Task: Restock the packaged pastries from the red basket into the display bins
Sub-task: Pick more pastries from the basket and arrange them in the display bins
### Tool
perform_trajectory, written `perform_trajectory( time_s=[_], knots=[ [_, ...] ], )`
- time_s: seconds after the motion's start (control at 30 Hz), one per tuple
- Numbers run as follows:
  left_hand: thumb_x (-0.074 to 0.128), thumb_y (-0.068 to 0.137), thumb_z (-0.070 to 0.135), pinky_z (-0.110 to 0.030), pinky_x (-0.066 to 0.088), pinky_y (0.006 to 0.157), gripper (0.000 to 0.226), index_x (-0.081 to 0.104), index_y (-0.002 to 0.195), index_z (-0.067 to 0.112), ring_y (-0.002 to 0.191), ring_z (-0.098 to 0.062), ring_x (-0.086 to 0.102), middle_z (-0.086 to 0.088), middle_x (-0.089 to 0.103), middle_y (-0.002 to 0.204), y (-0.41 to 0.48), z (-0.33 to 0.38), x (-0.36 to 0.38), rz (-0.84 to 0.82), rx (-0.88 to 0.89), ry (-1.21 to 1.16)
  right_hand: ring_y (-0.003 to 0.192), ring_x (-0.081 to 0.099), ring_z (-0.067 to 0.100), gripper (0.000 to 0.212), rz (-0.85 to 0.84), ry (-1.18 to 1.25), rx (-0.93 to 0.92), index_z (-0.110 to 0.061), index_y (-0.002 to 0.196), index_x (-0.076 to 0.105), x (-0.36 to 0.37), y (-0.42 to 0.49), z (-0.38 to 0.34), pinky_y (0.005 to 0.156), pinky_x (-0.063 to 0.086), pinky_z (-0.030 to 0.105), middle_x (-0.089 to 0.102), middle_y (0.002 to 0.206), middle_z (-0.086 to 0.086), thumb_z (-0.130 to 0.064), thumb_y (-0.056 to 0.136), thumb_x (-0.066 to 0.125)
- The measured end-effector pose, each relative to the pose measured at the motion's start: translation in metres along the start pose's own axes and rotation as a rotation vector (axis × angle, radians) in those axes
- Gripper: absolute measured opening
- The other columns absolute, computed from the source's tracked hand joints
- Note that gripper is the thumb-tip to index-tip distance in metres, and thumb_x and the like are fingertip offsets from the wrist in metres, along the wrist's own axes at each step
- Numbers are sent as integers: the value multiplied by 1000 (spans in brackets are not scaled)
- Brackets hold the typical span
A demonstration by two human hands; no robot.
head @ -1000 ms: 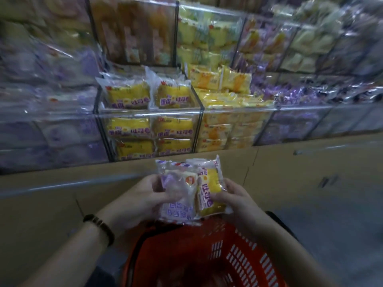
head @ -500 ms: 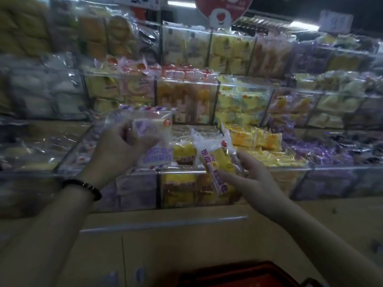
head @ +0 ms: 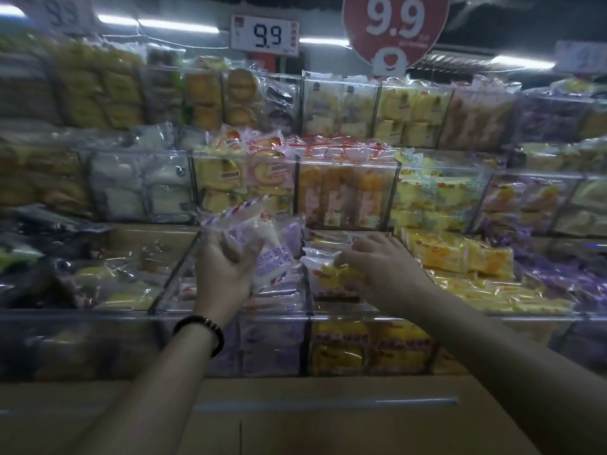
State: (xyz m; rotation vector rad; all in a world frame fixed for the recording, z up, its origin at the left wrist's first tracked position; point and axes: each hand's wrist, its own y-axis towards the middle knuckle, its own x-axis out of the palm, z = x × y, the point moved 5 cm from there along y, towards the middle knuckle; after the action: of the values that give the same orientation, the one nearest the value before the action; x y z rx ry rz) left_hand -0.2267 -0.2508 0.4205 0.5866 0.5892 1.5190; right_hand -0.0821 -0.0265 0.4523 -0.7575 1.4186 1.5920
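Down goes the right hand (head: 384, 264) into the yellow-pastry bin (head: 361, 313), fingers (head: 358, 254) gripping the yellow packet (head: 338, 274); the left hand (head: 223, 267) still clutches the purple packet (head: 269, 254), placement next.

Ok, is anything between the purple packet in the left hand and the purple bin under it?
Nothing visible. The left hand holds the purple packet right over the open-topped purple bin, with only that bin's own stock below. The right hand holds a yellow packet in the neighbouring yellow bin, across the clear divider.
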Motion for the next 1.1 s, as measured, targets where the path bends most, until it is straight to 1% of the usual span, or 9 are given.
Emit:
perform_trajectory(
  time_s=[0.1, 0.27, 0.4, 0.47, 0.57, 0.7, 0.8, 0.97, 1.1],
  knots=[
    [77, 89, 48, -29, 48, 60, 45, 44, 95, 18, 64, -35, 62, -5, 53, 71, 2, -7, -6, 92, -50, -60, 142, 28, 19, 42, -66, -12, 22, -52, 132, 60, 5, 7, 2, 117, 18, 47, 47, 136, -14, -55, 92, 70],
    [68, 97, 43, -41, 56, 64, 38, 47, 113, 16, 66, -18, 68, -3, 67, 81, 4, -16, -16, 190, -120, -103, 148, 19, 26, 59, -263, 46, 132, -52, 138, 58, 2, 9, 3, 120, 15, 61, 41, 144, -6, -72, 83, 67],
    [72, 92, 31, -45, 63, 76, 32, 53, 118, 27, 69, -18, 72, 1, 74, 78, 7, -15, -19, 221, -225, -230, 145, 28, 26, 66, -109, 24, 135, -46, 147, 47, -30, 24, -16, 118, 26, 57, 42, 151, -4, -76, 89, 54],
    [77, 93, 29, -44, 64, 81, 35, 60, 124, 27, 76, -17, 75, 0, 77, 83, 14, -8, -22, 161, -236, -300, 133, 48, 20, 60, -13, 272, 116, -42, 143, 50, -45, 39, -33, 110, 42, 50, 53, 141, -8, -70, 91, 60],
    [72, 97, 12, -48, 65, 64, 48, 64, 137, 38, 66, -28, 73, -15, 75, 77, 30, 22, -27, -57, -212, -501, 108, 66, 14, 71, -50, 661, 141, -41, 146, 45, -53, 66, -59, 88, 59, 40, 63, 125, -12, -64, 86, 74],
    [75, 93, 7, -49, 63, 67, 43, 71, 118, 42, 69, -33, 76, -23, 77, 91, 61, 46, -37, -225, -217, -544, 70, 77, 21, 51, 23, 964, 118, -27, 133, 59, -56, 108, -86, 62, 62, 42, 78, 92, 2, -34, 89, 84],
    [89, 80, 16, -47, 65, 73, 53, 59, 120, 32, 92, -28, 78, -12, 74, 114, 95, 37, -71, -91, -197, -353, 64, 77, 21, 47, 101, 1021, 112, -16, 133, 63, -49, 141, -97, 57, 61, 38, 79, 85, 5, -24, 90, 83],
    [91, 80, 32, -30, 62, 78, 38, 70, 111, 31, 91, -8, 74, 9, 76, 102, 135, 5, -106, -124, -83, 174, 62, 76, 18, 10, 24, 909, 61, -14, 108, 69, -32, 184, -124, 49, 55, 27, 76, 87, 10, -13, 99, 71],
    [84, 88, 26, -33, 62, 76, 25, 65, 102, 36, 87, -9, 70, 12, 72, 96, 151, -26, -103, -151, -57, 446, 69, 73, 21, 13, 25, 735, 68, -19, 108, 64, -5, 204, -139, 52, 60, 29, 69, 95, 5, -12, 99, 69]
  ],
)
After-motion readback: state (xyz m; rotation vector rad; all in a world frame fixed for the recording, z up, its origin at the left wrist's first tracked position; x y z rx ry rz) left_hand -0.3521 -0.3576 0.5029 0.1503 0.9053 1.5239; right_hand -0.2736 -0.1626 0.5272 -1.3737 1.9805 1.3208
